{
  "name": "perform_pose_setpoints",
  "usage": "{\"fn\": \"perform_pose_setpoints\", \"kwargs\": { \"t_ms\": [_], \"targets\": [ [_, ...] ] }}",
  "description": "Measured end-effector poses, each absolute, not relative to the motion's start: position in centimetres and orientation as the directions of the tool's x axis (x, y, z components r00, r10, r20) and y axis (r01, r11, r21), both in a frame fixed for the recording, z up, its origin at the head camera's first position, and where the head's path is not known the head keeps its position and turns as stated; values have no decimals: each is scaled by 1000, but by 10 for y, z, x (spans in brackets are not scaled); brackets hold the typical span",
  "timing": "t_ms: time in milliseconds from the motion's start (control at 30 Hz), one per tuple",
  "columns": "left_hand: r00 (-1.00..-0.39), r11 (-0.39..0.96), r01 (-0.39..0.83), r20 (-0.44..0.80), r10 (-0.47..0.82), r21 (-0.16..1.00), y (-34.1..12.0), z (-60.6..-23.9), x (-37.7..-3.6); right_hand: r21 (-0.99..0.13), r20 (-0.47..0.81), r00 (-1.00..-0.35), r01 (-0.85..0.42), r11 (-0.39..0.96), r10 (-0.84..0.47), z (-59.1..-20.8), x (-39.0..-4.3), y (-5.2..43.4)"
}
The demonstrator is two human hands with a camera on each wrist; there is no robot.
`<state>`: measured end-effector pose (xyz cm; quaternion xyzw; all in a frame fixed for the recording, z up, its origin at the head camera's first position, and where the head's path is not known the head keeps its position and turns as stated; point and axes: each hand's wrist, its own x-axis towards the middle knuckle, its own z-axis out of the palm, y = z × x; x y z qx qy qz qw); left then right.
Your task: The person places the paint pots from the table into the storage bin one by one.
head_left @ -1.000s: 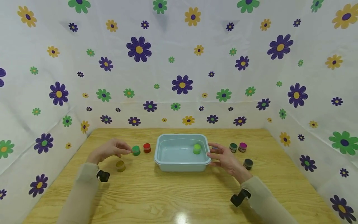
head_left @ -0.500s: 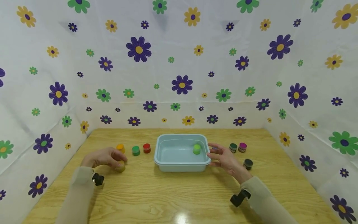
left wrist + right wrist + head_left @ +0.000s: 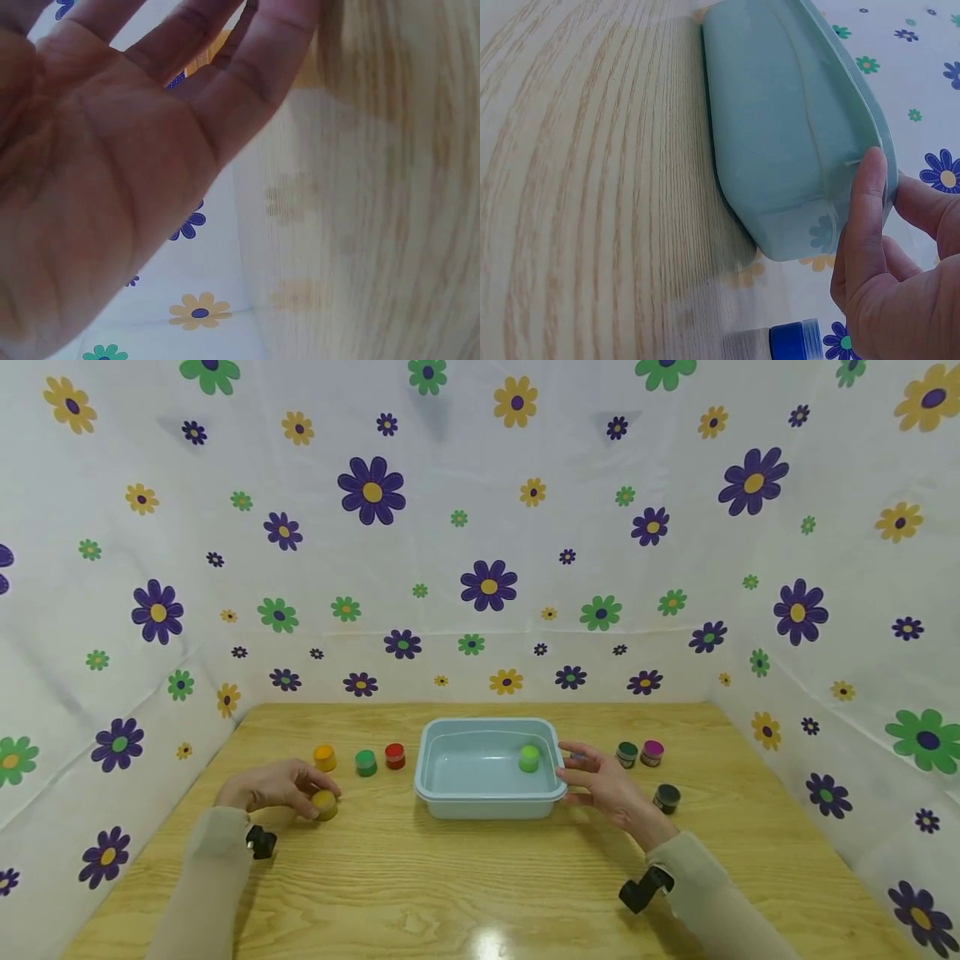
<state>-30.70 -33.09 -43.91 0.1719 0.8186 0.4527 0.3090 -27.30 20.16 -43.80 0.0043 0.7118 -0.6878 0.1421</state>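
My left hand holds a small mustard-yellow paint pot between thumb and fingers on the left side of the table. In the left wrist view the palm and fingers fill the upper left, and the pot is out of sight. Slightly bent fingers of my right hand touch the right rim of a light-blue plastic basin. The right wrist view shows fingertips against the rim and outer wall. A light-green pot stands inside the basin at its right.
Left of the basin stand an orange pot, a green pot and a red pot. To the right are dark green, magenta and black pots. A blue pot sits partly behind my right hand.
My left hand has moved from beside the green pot back towards me onto the mustard-yellow pot, uncovering the orange pot. My right hand and the basin have stayed in place.
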Motion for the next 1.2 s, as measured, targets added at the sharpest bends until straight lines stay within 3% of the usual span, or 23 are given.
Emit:
{"fn": "perform_pose_setpoints", "kwargs": {
  "t_ms": [200, 1000, 1200],
  "targets": [
    [-775, 553, 8, -344, 530, 833, -332, -438, -310, -980, -197, -961, 191, 51, -192, -438, -276, 202],
    [-771, 487, 88, -250, 585, 869, -293, -408, -311, -981, -189, -963, 179, 68, -191, -438, -273, 200],
    [-817, 409, 77, -177, 549, 909, -275, -408, -315, -984, -178, -966, 170, 59, -189, -440, -271, 202]
  ]
}}
